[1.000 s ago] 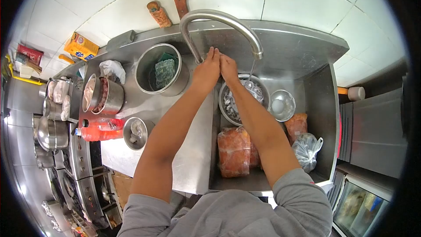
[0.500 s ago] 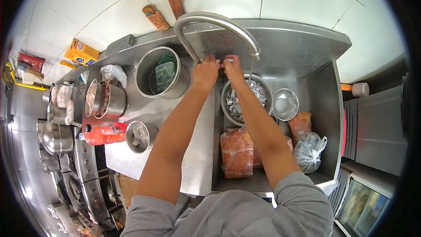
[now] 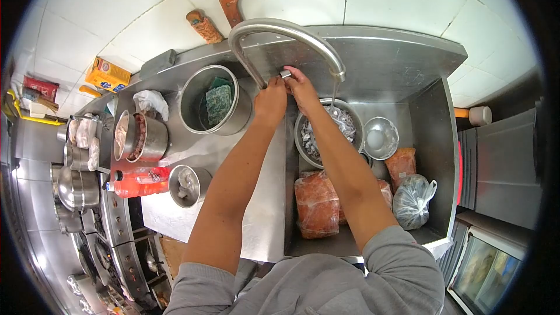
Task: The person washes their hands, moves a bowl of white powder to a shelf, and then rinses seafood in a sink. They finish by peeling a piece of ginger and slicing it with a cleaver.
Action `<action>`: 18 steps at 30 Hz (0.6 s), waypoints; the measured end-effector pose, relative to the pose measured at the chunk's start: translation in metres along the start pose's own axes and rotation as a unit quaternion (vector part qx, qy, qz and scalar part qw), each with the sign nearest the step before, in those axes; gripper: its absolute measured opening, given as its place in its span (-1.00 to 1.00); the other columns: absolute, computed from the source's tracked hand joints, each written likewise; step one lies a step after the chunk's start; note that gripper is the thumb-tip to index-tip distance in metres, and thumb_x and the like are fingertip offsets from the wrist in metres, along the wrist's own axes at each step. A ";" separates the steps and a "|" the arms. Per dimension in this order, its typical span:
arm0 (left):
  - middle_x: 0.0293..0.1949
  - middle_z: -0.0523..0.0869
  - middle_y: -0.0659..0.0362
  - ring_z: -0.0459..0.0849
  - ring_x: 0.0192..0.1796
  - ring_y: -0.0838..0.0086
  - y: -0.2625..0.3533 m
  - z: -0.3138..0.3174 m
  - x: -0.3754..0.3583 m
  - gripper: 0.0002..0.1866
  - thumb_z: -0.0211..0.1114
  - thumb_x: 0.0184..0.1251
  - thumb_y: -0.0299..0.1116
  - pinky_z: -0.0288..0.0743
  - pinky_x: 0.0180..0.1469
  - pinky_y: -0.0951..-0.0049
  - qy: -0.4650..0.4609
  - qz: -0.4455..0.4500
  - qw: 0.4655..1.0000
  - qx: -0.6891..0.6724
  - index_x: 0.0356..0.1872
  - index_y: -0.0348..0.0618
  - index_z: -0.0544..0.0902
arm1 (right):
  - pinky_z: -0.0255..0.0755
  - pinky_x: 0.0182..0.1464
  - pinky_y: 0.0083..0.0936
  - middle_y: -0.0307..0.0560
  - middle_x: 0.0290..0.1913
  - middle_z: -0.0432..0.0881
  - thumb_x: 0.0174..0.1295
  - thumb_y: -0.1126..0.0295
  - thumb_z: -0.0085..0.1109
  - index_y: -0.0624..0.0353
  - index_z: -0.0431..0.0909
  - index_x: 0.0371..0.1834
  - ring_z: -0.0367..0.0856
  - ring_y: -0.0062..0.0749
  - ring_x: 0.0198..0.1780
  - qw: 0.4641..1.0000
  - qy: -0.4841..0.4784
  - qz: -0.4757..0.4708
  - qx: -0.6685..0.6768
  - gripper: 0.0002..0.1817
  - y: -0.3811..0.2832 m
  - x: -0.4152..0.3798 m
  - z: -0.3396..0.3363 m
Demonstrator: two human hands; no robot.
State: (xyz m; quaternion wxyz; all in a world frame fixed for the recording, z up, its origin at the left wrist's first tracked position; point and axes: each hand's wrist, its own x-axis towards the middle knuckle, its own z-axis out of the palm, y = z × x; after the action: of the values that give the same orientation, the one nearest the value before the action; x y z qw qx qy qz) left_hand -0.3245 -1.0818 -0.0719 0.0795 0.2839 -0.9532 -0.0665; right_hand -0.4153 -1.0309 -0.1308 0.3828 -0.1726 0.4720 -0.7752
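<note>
Both my hands are at the base of the curved metal faucet (image 3: 286, 25) behind the sink. My left hand (image 3: 272, 101) is closed around the base of its neck. Beside it, my right hand (image 3: 301, 90) grips a short metal faucet handle (image 3: 285, 74), whose end shows between the fingers. A thin stream of water (image 3: 335, 90) falls from the spout into a steel bowl (image 3: 300, 150). Grey-white strips of food (image 3: 344, 122) fill that bowl, partly hidden by my right forearm.
In the sink (image 3: 431, 128) lie a small metal bowl (image 3: 382, 150), wrapped orange-red blocks (image 3: 318, 204) and a tied plastic bag (image 3: 413, 203). On the left counter stand a deep pot (image 3: 192, 118) with green scouring pads, a small pot (image 3: 201, 189) and red bottles (image 3: 140, 184).
My right hand has turned and shifted slightly left, and the metal handle's end now shows above its fingers. My left hand has moved slightly down and left. Water still runs.
</note>
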 end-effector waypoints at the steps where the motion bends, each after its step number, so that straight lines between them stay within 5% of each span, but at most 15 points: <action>1: 0.03 0.54 0.00 0.66 -0.20 0.01 0.001 -0.002 0.000 -0.71 0.01 0.22 -0.45 0.56 -0.16 0.11 -0.007 -0.004 1.000 0.001 -0.04 -0.22 0.48 | 0.35 -0.22 -0.63 -0.19 -0.23 0.51 0.21 0.50 -0.04 0.16 0.38 0.16 0.45 -0.58 -0.26 1.000 0.002 0.009 -0.004 -0.60 0.000 0.000 0.000; 13: 0.09 0.53 0.12 0.65 -0.12 0.18 -0.009 -0.031 -0.075 -0.71 0.08 0.22 -0.38 0.53 -0.08 0.17 0.031 0.020 0.999 -0.026 -0.05 -0.22 0.54 | 0.30 -0.28 -0.68 -0.31 -0.30 0.48 0.25 0.35 0.01 0.19 0.42 0.14 0.39 -0.64 -0.34 0.999 0.013 0.012 -0.038 -0.61 0.010 -0.004 0.009; 18: 0.08 0.53 -0.03 0.54 0.04 0.07 -0.041 -0.007 -0.094 -0.66 0.14 0.20 -0.41 0.40 0.10 0.21 0.096 0.025 0.983 -0.153 0.00 -0.32 0.51 | 0.29 -0.24 -0.70 -0.32 -0.29 0.50 0.28 0.27 0.04 0.17 0.46 0.09 0.39 -0.67 -0.31 0.996 0.047 -0.021 -0.069 -0.64 0.010 -0.007 0.019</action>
State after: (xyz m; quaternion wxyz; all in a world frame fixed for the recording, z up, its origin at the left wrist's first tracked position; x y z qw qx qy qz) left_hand -0.2234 -1.0647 -0.0833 0.2146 0.2492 -0.9268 -0.1816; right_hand -0.3944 -1.0397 -0.1294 0.3316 -0.1716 0.5378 -0.7559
